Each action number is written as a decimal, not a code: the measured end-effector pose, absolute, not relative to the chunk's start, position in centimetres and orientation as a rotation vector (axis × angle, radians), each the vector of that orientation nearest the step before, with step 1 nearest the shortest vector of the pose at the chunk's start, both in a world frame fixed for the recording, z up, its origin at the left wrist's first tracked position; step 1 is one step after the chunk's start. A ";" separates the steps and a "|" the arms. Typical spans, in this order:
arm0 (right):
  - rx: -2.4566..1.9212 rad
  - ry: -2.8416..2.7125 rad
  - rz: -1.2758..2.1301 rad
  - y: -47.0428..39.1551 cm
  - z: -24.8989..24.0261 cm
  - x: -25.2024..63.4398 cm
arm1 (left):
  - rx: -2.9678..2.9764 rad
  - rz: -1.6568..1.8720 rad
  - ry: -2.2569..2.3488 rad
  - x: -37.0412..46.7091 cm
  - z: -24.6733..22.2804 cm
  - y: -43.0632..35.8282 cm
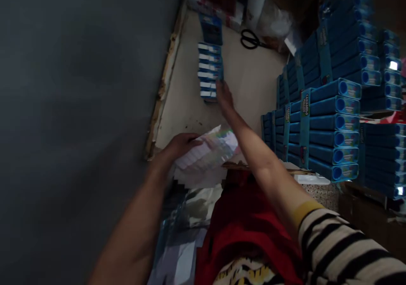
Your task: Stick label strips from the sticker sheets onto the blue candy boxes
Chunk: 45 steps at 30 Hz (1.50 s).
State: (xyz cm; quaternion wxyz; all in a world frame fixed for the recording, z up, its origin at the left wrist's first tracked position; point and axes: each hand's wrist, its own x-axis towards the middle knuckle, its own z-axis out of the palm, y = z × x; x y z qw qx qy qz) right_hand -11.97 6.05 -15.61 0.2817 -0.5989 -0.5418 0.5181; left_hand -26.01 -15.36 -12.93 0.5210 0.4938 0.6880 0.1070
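Observation:
My left hand [184, 144] is closed on the left edge of a stack of white and clear printed packets [207, 147], shiny and a little blurred, held over the table's near edge. Farther forward, my right hand [225, 95] has its fingers closed at the right side of a row of small blue boxes with white ends [209, 71]. The nearest boxes of that row are partly behind the fingers. Just beyond the row lies a flat blue piece of packaging [211, 28].
Tall stacks of long blue boxes [333, 128], held by printed bands, stand on the right. Black-handled scissors [250, 39] lie at the back near a white roll [256, 1]. A dark grey surface [79, 107] fills the left, beside the pale table [245, 78] with its chipped edge.

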 end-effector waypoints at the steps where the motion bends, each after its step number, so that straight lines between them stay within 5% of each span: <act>1: -1.615 -1.508 1.380 5.5 -14.8 -10.8 | 1.203 0.267 1.629 -25.9 -12.9 -14.8; 9: -1.691 -1.752 1.034 -5.1 -10.9 1.4 | 1.088 0.373 1.538 -26.2 -11.9 -14.6; 19: -1.064 -2.877 0.790 -6.5 -7.6 -3.9 | 1.279 0.316 1.611 -22.3 -11.7 -13.1; 30: -1.061 -2.967 0.725 -12.5 -13.2 -0.7 | 1.101 0.313 1.527 -21.9 -13.3 -14.0; 45: -1.289 -2.836 0.660 -12.8 -8.8 -0.4 | 1.417 0.093 1.749 -21.1 -10.5 -14.7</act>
